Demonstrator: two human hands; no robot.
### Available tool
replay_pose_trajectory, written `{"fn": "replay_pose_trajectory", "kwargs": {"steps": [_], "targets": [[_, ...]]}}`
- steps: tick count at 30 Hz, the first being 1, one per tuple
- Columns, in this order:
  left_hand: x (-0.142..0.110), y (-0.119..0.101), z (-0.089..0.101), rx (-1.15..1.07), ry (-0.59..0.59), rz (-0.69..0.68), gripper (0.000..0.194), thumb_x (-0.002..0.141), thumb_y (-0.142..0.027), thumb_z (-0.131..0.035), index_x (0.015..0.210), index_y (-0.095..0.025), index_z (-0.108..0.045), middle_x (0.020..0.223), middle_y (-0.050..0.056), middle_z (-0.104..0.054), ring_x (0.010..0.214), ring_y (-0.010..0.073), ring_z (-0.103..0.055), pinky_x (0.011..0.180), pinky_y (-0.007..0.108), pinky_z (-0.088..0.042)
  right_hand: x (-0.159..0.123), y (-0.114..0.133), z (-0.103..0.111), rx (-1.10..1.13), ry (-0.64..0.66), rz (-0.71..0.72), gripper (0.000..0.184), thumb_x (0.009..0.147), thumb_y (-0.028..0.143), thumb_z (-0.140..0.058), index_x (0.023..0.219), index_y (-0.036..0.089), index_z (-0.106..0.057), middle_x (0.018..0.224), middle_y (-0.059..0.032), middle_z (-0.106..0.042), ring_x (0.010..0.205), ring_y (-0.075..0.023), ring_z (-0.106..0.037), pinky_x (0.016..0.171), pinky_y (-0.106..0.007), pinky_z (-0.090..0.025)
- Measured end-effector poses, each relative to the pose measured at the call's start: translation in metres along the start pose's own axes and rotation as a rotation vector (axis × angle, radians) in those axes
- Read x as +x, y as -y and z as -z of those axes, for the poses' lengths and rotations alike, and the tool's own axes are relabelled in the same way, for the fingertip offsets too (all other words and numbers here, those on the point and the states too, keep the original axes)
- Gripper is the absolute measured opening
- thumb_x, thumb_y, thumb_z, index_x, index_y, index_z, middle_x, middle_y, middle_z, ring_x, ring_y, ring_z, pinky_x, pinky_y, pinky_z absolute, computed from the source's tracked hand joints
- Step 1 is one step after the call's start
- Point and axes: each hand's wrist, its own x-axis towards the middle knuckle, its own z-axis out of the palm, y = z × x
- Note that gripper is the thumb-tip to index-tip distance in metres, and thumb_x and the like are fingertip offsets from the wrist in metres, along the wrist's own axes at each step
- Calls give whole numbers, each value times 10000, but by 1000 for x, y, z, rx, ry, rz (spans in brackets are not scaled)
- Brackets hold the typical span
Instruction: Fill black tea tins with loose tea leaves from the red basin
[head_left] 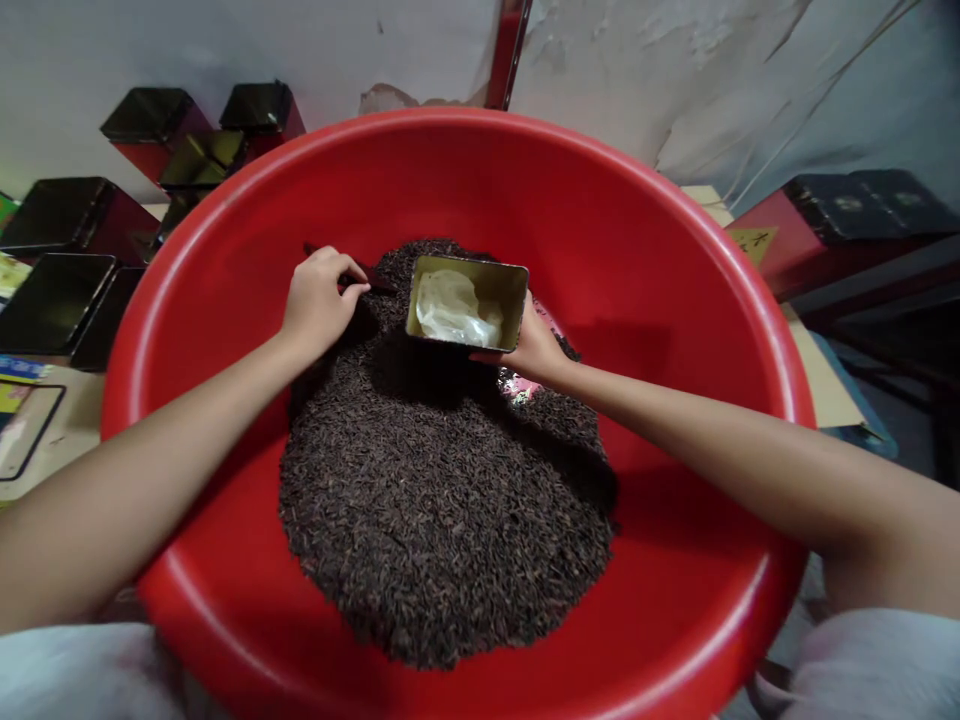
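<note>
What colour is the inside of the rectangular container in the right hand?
The container is a dull olive-yellow inside; it shows best in the head view.

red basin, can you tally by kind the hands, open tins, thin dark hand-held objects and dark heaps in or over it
hands: 2 (left hand, right hand)
open tin: 1, in the right hand
thin dark object: 1, in the left hand
dark heap: 1
total: 5
</note>
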Motion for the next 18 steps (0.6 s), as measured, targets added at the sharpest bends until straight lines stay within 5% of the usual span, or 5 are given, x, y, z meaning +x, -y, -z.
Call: {"fn": "replay_pose_trajectory", "kwargs": {"steps": [7, 11, 13, 16, 18], "targets": [[-21, 10, -24, 385, 386, 53, 136, 686, -70, -488, 679, -157, -593, 765, 72, -645, 817, 267, -605, 922, 624, -381, 2, 4, 3, -94, 78, 36, 1111, 590, 558, -720, 1426, 150, -112, 1439, -215, -330, 1272, -378, -438, 993, -530, -455], [-19, -32, 1, 323, -21, 10, 179, 764, -120, -433, 780, -183, -600, 798, 71, -641, 798, 239, -601, 883, 498, -440, 0, 4, 1, -86, 86, 77, 1058, 630, 502, -703, 1435, 156, -110, 1465, -214, -308, 1277, -377, -444, 1016, -541, -442], [-22, -56, 14, 261, -156, -221, 196, 795, -135, -405, 785, -201, -589, 813, 74, -639, 802, 227, -592, 794, 409, -472, -3, 6, -2, -111, 77, 116, 1012, 661, 470, -681, 1429, 121, -121, 1472, -236, -292, 1313, -373, -407, 1058, -542, -404], [-33, -82, 19, 300, 147, -665, 266, 856, -123, -367, 800, -188, -619, 832, 82, -657, 773, 211, -602, 714, 345, -486, -11, 11, -8, -158, 53, 162, 992, 686, 437, -663, 1422, 75, -105, 1482, -275, -250, 1362, -361, -342, 1094, -545, -359], [-40, -87, 10, 368, 359, -698, 313, 869, -68, -345, 883, -133, -651, 936, 128, -669, 835, 228, -623, 727, 343, -497, -15, 16, -11, -177, 42, 179, 972, 710, 390, -643, 1434, 96, -66, 1490, -265, -244, 1367, -338, -346, 1088, -540, -370]]}}
